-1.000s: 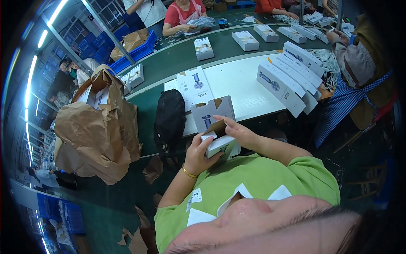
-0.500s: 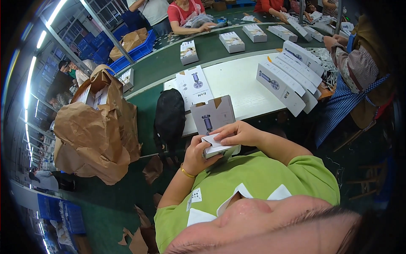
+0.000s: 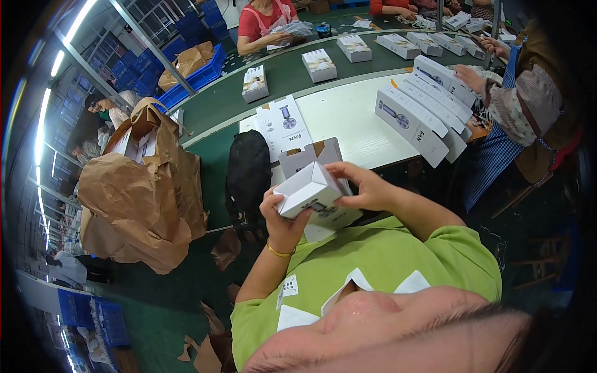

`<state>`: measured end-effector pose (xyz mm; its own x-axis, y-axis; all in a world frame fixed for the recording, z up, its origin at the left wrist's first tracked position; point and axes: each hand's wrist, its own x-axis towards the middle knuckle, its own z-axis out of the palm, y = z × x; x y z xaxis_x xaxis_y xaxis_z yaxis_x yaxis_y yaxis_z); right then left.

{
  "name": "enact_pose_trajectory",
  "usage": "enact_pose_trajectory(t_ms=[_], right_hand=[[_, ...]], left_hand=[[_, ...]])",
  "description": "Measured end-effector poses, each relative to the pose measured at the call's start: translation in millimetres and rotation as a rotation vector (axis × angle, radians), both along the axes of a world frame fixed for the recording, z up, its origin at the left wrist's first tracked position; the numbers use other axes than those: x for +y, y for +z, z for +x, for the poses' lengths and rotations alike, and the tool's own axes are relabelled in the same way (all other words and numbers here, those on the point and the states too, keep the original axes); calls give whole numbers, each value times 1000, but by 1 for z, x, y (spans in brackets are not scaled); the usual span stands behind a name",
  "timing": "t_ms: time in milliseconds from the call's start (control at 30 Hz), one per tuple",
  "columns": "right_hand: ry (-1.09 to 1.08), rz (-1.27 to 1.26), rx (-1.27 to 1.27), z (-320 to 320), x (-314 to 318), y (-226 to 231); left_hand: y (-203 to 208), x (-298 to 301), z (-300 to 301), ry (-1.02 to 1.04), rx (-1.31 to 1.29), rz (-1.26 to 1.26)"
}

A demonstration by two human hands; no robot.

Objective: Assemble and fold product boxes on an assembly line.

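Note:
Both my hands hold a small white carton (image 3: pixel 310 191) close to my chest. My left hand (image 3: pixel 281 219) grips its lower left side from below. My right hand (image 3: pixel 359 185) wraps over its right end, fingers curled on the top edge. The carton is tilted, its closed end facing me. Just behind it an open carton (image 3: pixel 305 155) with brown inner flaps stands on the white table (image 3: pixel 348 121).
A stack of flat printed sheets (image 3: pixel 283 124) and a row of upright white boxes (image 3: pixel 413 118) rest on the table. A black bag (image 3: pixel 247 171) hangs at its left edge beside big brown paper sacks (image 3: pixel 140 199). Boxes ride the green conveyor (image 3: pixel 286 74); other people work around it.
I have lifted and turned the small carton so its closed end faces me. My right hand has shifted from the top to the right end.

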<state>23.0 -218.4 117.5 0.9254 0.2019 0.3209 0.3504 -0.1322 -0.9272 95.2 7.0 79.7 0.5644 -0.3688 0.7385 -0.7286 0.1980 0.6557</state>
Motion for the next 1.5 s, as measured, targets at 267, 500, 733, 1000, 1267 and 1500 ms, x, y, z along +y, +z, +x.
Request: enact_pose_trajectory(t_ms=[267, 500, 733, 1000, 1267, 1500], right_hand=[[-612, -284, -34, 5, -139, 89], [-1160, -1133, 394, 26, -217, 137], [-670, -702, -376, 35, -116, 66], [-377, -691, 51, 24, 2, -54], [-511, -644, 38, 12, 25, -52], [-466, -400, 5, 14, 25, -50]], left_hand=[[-19, -2, 14, 347, -28, 468], [-51, -15, 25, 395, 66, 565], [-60, -15, 22, 397, 120, 561], [-66, -19, 30, 315, 227, 486], [-39, 3, 24, 67, 326, 143], [22, 9, -1, 242, -171, 378]])
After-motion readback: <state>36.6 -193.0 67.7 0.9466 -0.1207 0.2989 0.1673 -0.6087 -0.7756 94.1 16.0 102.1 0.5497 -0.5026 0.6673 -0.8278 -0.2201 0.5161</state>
